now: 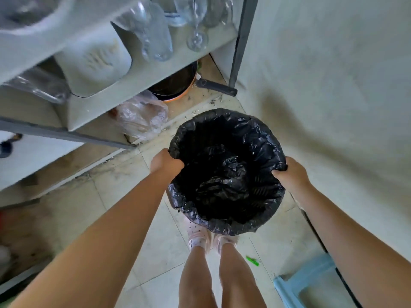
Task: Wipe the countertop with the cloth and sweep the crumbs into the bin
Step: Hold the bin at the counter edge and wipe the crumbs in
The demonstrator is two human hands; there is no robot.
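With both hands, left hand [165,162] and right hand [291,174], clenched on the liner-covered rim of the bin [226,121], the thin liner may slip or tear under load

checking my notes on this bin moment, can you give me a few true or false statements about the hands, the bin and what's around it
1. Both hands grip the rim of the bin. True: the left hand and right hand hold opposite sides of the rim.
2. The bin has a white liner. False: the black bag lines it and folds over the rim.
3. A cloth is in the right hand. False: no cloth is in view; that hand holds only the rim.
4. A blue stool stands on the floor at lower right. True.
5. A pan with an orange rim sits under the shelf. True.
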